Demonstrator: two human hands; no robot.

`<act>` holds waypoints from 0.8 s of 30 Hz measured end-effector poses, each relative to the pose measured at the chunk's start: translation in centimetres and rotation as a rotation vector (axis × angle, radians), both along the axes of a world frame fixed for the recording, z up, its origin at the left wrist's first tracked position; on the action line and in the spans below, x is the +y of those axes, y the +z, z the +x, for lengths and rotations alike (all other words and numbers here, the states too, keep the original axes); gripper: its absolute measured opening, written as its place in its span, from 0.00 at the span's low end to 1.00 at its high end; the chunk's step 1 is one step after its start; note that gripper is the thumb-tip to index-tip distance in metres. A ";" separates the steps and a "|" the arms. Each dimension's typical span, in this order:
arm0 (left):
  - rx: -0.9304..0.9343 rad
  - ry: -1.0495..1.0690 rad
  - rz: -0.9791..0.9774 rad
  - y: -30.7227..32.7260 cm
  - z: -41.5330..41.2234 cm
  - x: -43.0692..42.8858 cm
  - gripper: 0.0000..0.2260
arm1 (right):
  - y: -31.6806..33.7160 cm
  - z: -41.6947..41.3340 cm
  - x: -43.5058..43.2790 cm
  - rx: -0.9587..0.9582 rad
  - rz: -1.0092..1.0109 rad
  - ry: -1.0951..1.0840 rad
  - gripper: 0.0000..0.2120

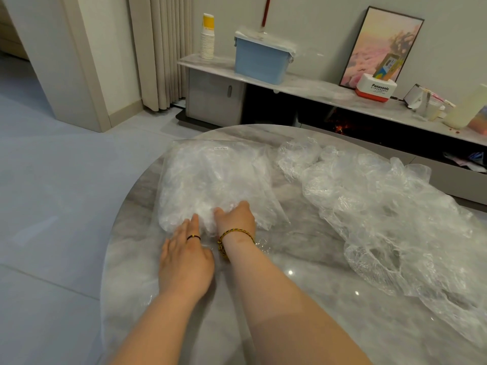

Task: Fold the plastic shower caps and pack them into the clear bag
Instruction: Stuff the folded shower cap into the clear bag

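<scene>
Head view: both hands work at the near end of the clear bag (210,175) on the worktop (290,299).

The left hand (184,259) lies flat with its fingers (193,222) straight and released, pressing the bag's edge. The right hand (235,219) is pushed in among the packed plastic, fingertips buried, so its grasp cannot be told. Loose shower caps (382,206) sprawl well apart to the right. They look feather-light, limp, crinkly and slippery, likely to spring open, so are probably best pinched at the gathered elastic rim.
</scene>
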State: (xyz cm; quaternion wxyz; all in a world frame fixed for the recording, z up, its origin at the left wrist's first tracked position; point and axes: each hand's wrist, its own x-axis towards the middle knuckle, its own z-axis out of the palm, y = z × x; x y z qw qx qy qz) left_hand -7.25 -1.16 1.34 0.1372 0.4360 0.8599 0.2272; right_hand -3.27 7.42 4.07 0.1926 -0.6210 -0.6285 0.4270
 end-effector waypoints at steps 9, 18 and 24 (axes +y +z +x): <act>-0.022 0.023 -0.001 0.5 0.3 -0.3 0.26 | 0.8 2.2 -1.0 0.235 -0.010 -0.001 0.26; 0.061 -0.073 0.134 2.0 2.3 -1.0 0.25 | 0.5 4.4 -1.6 0.019 0.102 0.123 0.23; -0.045 0.000 0.104 0.9 0.8 -0.7 0.26 | 1.2 3.5 -0.4 -0.062 0.047 0.198 0.04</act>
